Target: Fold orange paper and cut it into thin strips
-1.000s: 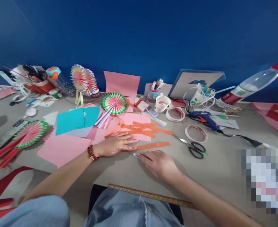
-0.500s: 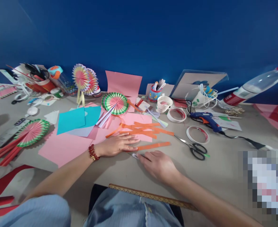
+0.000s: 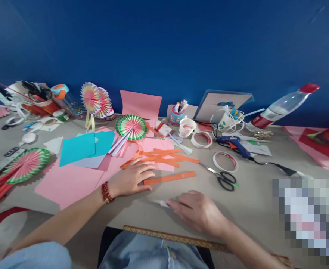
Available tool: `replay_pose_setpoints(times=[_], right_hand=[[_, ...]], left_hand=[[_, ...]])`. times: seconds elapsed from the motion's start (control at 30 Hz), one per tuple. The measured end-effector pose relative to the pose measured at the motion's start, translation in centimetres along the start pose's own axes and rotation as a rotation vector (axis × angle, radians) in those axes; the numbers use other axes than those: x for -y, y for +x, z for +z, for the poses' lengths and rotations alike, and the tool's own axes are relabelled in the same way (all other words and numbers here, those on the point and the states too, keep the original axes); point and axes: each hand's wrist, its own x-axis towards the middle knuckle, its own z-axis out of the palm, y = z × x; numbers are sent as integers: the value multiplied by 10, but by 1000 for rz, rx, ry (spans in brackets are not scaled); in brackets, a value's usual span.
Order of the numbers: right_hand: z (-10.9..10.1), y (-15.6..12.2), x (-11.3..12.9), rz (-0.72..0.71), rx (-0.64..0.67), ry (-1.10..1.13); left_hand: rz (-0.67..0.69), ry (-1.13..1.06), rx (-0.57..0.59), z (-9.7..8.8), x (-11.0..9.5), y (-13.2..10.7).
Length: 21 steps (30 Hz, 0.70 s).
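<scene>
My left hand point(image 3: 133, 175) lies flat with its fingers spread, at the left end of an orange paper strip point(image 3: 171, 178). Just below that strip, my right hand point(image 3: 199, 211) is closed round a small craft knife point(image 3: 163, 203). Its pale tip points left and is blurred; most of the handle is hidden in my fingers. Behind both hands, more orange strips point(image 3: 164, 156) lie in a loose heap on pink paper point(image 3: 170, 168). Scissors point(image 3: 223, 177) with black handles rest to the right, their blades touching the heap's end.
Blue paper point(image 3: 78, 148) and a pleated paper fan point(image 3: 132, 127) lie left of centre. Tape rolls point(image 3: 225, 162), a glue gun point(image 3: 234, 145) with its cord and a tilted bottle point(image 3: 282, 108) stand at right. A patterned strip point(image 3: 175, 237) runs along the front edge.
My right hand has drawn the knife down towards me, away from the orange strip. My left hand has slid left, baring more of that strip. The view has shifted slightly.
</scene>
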Motion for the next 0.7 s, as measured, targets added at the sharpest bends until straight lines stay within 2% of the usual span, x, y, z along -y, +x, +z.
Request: replay_pose_setpoints(times=[0.1, 0.2, 0.37, 0.5, 0.7], right_hand=[[-9, -24, -18, 107, -76, -66], [-12, -41, -36, 228, -167, -141], [-9, -46, -47, 397, -337, -75], [-5, -45, -48, 446, -411, 44], [-2, -49, -54, 565, -439, 119]], left_hand=[[-89, 60, -57, 4, -10, 4], [-104, 105, -56, 2, -18, 10], [-86, 125, -51, -7, -26, 17], [-163, 49, -99, -7, -21, 16], [-278, 29, -111, -11, 5, 13]])
